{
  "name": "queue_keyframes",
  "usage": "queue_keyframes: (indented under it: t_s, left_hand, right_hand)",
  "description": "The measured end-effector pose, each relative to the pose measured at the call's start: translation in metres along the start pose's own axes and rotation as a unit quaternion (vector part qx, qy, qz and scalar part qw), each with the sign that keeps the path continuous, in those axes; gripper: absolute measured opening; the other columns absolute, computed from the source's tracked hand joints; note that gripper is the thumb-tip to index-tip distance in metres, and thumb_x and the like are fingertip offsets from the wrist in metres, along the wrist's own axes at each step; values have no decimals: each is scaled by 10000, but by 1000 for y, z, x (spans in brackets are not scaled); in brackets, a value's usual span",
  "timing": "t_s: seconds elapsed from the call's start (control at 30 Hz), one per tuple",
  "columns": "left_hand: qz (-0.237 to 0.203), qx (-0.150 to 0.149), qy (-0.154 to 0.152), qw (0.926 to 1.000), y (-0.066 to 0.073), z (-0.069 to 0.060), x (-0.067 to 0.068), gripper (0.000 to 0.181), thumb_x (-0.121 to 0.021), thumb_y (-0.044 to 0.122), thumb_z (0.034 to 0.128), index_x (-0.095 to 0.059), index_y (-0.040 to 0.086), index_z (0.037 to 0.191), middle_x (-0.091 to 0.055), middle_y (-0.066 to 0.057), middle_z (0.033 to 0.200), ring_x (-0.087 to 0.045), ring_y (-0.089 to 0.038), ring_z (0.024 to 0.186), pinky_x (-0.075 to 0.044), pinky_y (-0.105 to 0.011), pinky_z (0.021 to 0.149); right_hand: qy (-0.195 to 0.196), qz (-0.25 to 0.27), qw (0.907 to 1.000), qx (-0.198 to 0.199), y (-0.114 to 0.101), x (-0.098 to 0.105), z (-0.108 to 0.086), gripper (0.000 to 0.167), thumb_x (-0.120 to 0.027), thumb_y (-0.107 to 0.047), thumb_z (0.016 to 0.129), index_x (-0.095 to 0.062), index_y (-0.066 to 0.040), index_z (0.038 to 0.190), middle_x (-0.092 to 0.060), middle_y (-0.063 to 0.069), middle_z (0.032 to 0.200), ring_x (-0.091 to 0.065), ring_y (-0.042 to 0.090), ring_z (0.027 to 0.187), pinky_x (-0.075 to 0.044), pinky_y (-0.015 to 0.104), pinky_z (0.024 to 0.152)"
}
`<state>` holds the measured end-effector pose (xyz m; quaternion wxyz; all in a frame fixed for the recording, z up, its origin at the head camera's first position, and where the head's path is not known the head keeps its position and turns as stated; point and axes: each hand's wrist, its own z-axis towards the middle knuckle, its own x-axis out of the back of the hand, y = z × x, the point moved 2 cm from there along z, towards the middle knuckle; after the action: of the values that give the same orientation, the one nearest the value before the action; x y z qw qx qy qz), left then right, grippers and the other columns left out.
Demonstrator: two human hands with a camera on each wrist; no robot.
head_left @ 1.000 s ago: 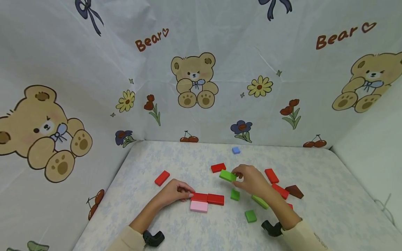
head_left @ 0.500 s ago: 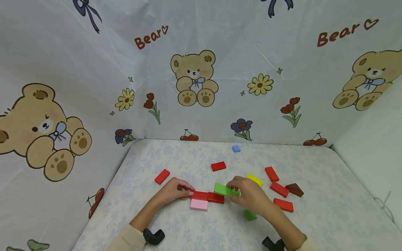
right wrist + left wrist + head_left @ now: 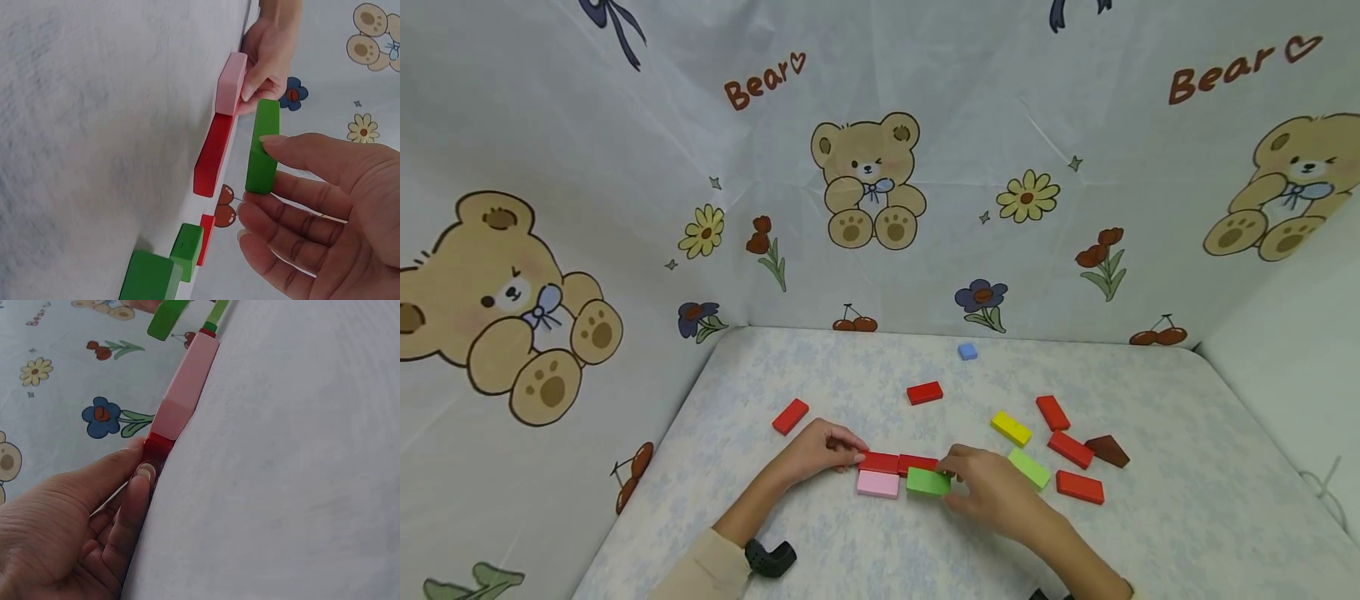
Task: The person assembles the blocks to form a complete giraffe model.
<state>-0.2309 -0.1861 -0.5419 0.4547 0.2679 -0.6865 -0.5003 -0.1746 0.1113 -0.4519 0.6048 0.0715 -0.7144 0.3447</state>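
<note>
1. Right hand (image 3: 996,487): thumb and fingers clamp the green block (image 3: 263,147), raised off the table (image 3: 850,550) near the pink block (image 3: 877,484).
2. Left hand (image 3: 817,454): thumb and forefinger pinch the left red block's (image 3: 878,462) end, behind the pink one.

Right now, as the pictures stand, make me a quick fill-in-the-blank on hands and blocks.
1. The left hand pinches one end of a rectangular block coloured ____.
2. In the head view, the right hand pinches the green block to the ____ of the pink block.
3. The small block lying farthest from the person is coloured ____.

Missing words: red; right; blue.
</note>
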Motion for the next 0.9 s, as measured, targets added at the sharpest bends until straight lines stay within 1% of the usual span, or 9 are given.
queue_keyframes:
  t_s: [0.2,0.3,0.47,0.57,0.7,0.83,0.9]
  left_hand:
    - [44,46,-20,10000,2,2,0,147,-795,235,904,-811,177,1038,-759,-4,883,-655,-142,656,-582,-276,624]
    - [28,21,-4,10000,1,2,0,148,-797,246,903,-811,185,1036,-757,-6,880,-653,-150,659,-581,-278,623]
    - [-16,11,-16,10000,-1,2,1,151,-807,242,892,-812,186,1033,-760,-7,874,-658,-147,656,-583,-274,624]
    - [-16,-11,-21,10000,-1,2,2,150,-809,233,891,-813,178,1031,-759,-12,860,-657,-138,648,-582,-268,620]
    - [-54,-105,-34,9999,-1,2,2,160,-804,207,895,-809,135,1039,-753,-29,848,-655,-145,641,-580,-268,613]
    - [-59,-117,-43,9999,-1,2,1,168,-803,205,895,-807,122,1041,-753,-31,853,-658,-145,644,-580,-265,615]
    - [-39,-104,-35,9999,-1,2,1,170,-804,211,894,-807,123,1040,-753,-28,852,-658,-143,641,-581,-267,614]
  right_hand:
    - [-227,-267,9994,21,-3,-6,0,343,-893,-242,781,-776,-133,1084,-673,-73,962,-582,42,782,-558,245,712]
    - [-265,-254,9993,33,-4,-9,1,337,-898,-214,775,-777,-114,1074,-675,-52,953,-578,44,772,-563,248,718]
    - [-233,-220,9995,-3,-7,-13,2,339,-904,-194,766,-776,-96,1064,-680,-33,939,-577,48,750,-566,244,716]
    - [-145,-327,9994,-14,-8,-15,2,339,-909,-204,762,-776,-96,1055,-679,-29,932,-578,55,747,-566,252,713]
    - [-66,-480,9988,-42,-9,-19,4,325,-911,-211,759,-776,-98,1033,-673,-32,901,-569,68,738,-566,262,711]
    - [-125,-429,9989,-133,-11,-24,6,285,-899,-196,775,-770,-84,1004,-680,-42,850,-545,69,710,-558,257,696]
    - [-168,-348,9990,-205,-11,-25,7,275,-892,-190,785,-763,-77,1000,-676,-50,819,-523,69,683,-538,243,667]
